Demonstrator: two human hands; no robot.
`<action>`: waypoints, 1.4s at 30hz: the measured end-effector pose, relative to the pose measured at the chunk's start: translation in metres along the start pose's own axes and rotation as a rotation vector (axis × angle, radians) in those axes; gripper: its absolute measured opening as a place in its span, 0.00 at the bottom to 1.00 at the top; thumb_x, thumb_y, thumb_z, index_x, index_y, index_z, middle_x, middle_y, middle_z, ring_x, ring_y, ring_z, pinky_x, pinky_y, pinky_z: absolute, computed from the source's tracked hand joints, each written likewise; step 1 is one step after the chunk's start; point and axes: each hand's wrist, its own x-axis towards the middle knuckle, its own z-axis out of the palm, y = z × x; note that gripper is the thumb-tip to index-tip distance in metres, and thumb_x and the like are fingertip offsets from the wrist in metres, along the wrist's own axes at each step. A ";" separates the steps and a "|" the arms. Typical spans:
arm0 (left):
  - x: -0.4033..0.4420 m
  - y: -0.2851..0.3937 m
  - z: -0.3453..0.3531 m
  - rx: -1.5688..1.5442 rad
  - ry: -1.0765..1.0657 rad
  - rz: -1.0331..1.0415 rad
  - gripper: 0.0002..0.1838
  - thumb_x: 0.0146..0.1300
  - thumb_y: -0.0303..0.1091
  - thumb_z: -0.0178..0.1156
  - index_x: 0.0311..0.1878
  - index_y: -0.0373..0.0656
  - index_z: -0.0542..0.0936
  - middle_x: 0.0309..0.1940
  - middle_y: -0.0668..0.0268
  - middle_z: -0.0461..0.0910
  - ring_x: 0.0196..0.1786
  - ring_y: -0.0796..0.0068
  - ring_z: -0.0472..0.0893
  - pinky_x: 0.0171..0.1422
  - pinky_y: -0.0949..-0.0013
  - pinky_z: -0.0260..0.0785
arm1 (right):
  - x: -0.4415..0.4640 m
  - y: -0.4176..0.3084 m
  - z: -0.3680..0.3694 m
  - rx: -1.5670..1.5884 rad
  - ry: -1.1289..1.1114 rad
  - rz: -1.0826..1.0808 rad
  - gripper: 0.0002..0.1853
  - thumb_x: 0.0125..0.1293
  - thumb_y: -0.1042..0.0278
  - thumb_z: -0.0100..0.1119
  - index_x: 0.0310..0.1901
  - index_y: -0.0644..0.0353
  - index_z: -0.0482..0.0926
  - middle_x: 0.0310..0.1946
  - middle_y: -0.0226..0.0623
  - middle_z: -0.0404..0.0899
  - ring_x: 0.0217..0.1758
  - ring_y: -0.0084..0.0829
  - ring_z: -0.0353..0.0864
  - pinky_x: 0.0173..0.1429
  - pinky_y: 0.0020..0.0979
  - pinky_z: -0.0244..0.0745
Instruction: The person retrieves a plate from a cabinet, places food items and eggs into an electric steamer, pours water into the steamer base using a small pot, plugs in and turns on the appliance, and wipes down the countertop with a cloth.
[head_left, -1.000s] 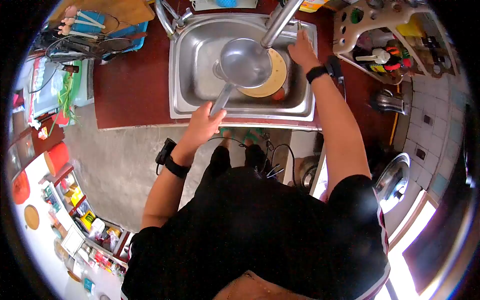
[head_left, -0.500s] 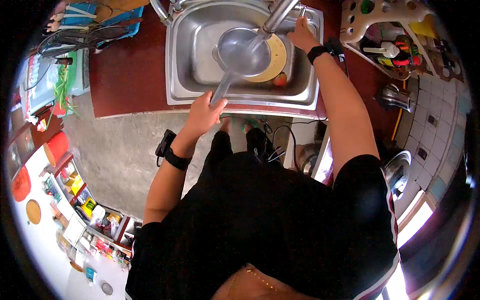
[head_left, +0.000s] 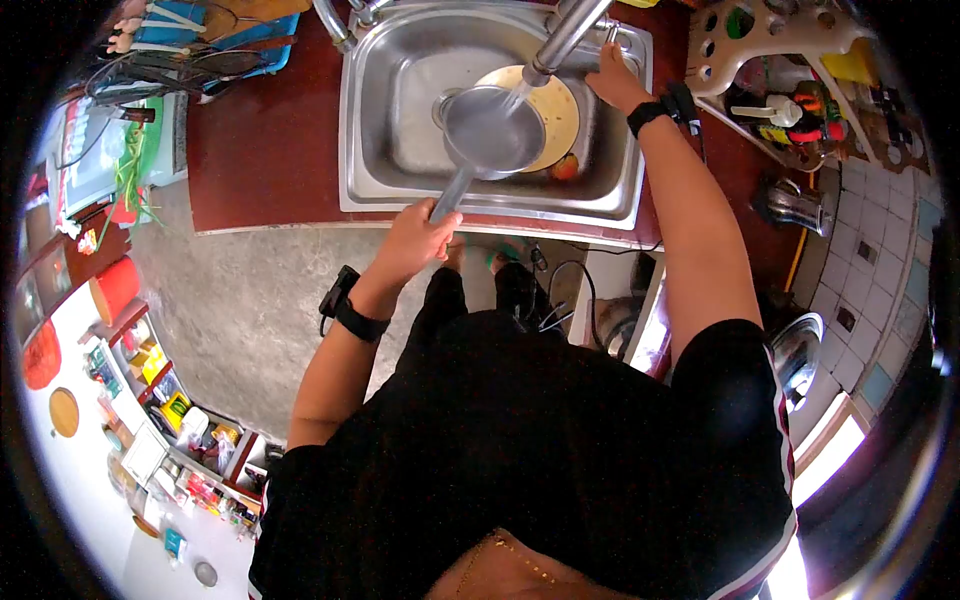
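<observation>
My left hand (head_left: 415, 240) is closed around the grey handle of a round metal water ladle (head_left: 487, 135) held over the sink (head_left: 400, 190). A stream of water runs from the faucet spout (head_left: 565, 38) into the ladle's bowl. Up at the sink's back right, my right hand (head_left: 616, 82) has its fingers on the small faucet lever (head_left: 611, 36). A yellow plate or basin (head_left: 560, 118) lies in the sink, partly covered by the ladle. Beside its lower edge is a small red, rounded item (head_left: 566, 167), too small to name surely.
A dark red counter (head_left: 260, 150) surrounds the sink. A blue rack with utensils (head_left: 240, 60) stands at the left, with green onions (head_left: 130, 165) nearby. To the right are a beige rack (head_left: 720, 50) holding bottles and a metal jug (head_left: 792, 205). Black cables (head_left: 590, 290) hang below the counter.
My left hand has drawn the ladle slightly towards me, uncovering more of the yellow plate. The view has shifted a little. My right hand stays at the faucet lever.
</observation>
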 end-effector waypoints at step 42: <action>-0.017 0.007 -0.017 0.199 0.062 0.096 0.17 0.66 0.40 0.62 0.35 0.33 0.75 0.20 0.61 0.78 0.19 0.74 0.78 0.26 0.65 0.70 | 0.112 0.093 0.092 0.605 0.433 -0.100 0.06 0.56 0.77 0.57 0.36 0.63 0.81 0.35 0.41 0.80 0.44 0.43 0.78 0.54 0.32 0.75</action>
